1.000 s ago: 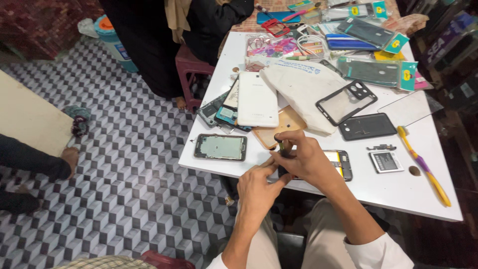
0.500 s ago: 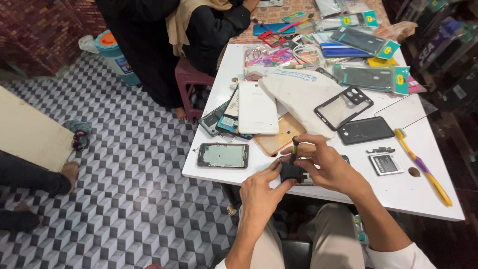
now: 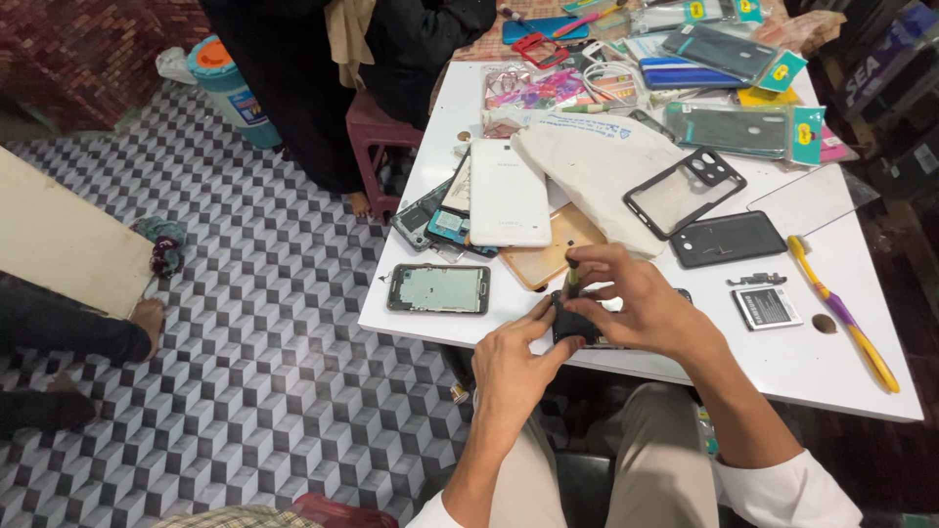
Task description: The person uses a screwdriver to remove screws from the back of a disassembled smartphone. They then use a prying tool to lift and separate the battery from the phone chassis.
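At the near edge of the white table point(image 3: 871, 386), my left hand point(image 3: 516, 367) holds a small dark phone part point(image 3: 575, 323) steady. My right hand point(image 3: 641, 298) is closed on a small screwdriver point(image 3: 572, 275), held upright with its tip down on that part. An opened phone frame point(image 3: 438, 289) lies flat just left of my hands. A phone battery point(image 3: 766, 307) and a small metal bracket point(image 3: 756, 280) rest to the right.
A white phone back point(image 3: 507, 194), a white pouch point(image 3: 587, 166), black cases point(image 3: 685, 193) point(image 3: 727, 239), packaged covers point(image 3: 743, 127) and a yellow-purple toothbrush point(image 3: 846, 318) crowd the table. A person in dark clothes point(image 3: 323, 68) sits on a red stool point(image 3: 372, 132). Another person's feet point(image 3: 147, 318) are at left.
The view has shifted slightly. My hands stay together on the dark part, with the right hand's screwdriver still on it.
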